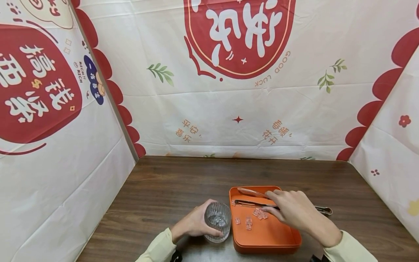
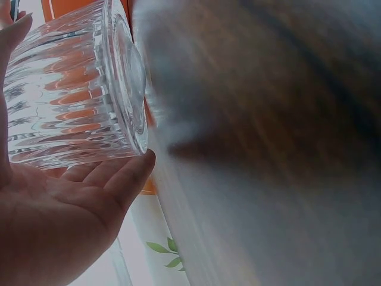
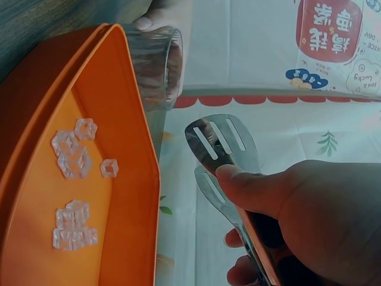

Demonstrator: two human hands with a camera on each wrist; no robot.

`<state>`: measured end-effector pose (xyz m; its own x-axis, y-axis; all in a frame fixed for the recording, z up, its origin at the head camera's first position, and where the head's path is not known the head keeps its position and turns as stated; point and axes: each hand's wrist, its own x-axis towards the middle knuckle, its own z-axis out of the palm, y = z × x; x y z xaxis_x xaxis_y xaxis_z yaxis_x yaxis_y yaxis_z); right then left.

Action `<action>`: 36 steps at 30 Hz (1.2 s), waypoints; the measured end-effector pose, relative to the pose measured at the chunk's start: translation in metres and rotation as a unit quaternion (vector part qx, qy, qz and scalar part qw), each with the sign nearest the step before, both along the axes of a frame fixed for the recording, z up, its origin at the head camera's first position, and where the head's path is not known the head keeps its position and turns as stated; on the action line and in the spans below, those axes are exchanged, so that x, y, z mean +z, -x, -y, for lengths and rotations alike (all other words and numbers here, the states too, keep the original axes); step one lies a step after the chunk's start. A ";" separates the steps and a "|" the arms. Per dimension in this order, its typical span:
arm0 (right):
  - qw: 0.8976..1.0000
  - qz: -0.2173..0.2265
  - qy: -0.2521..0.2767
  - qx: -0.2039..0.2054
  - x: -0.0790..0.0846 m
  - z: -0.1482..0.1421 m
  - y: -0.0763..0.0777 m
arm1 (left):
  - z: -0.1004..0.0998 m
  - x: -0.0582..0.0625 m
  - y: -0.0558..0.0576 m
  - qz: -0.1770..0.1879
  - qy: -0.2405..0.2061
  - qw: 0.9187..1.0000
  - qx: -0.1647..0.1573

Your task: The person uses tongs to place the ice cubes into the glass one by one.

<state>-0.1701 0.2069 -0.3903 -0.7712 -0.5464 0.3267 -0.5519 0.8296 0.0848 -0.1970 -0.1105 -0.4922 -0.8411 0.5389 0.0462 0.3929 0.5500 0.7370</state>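
My left hand (image 1: 195, 221) holds a clear ribbed drinking glass (image 1: 220, 233) from its left side, thumb on the near side. In the left wrist view, the glass (image 2: 71, 89) is seen from near its base, slightly tilted. Something clear shows inside, but I cannot tell whether it is cubes or the glass bottom. My right hand (image 1: 292, 209) grips metal tongs (image 1: 250, 203) above an orange tray (image 1: 262, 234). Their slotted ends (image 3: 208, 143) stand apart with nothing between them. Several clear, ice-like cubes (image 3: 74, 161) lie in the tray.
The tray stands on a dark wood-grain table (image 1: 170, 185), just right of the glass. White printed cloth (image 1: 209, 109) hangs behind the table and on both sides.
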 end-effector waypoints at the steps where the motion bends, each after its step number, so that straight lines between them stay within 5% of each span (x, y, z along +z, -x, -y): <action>1: 1.000 0.002 -0.002 0.000 -0.001 -0.001 0.001 | 0.000 0.000 0.000 0.000 0.001 1.000 0.000; 36: 0.995 0.085 -0.059 0.010 -0.030 -0.002 0.034 | -0.001 0.002 0.000 -0.004 -0.005 1.000 -0.005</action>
<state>-0.2042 0.2086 -0.4205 -0.7988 -0.5887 0.1240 -0.5826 0.8083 0.0852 -0.1967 -0.1100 -0.4904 -0.8358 0.5459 0.0590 0.4038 0.5382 0.7397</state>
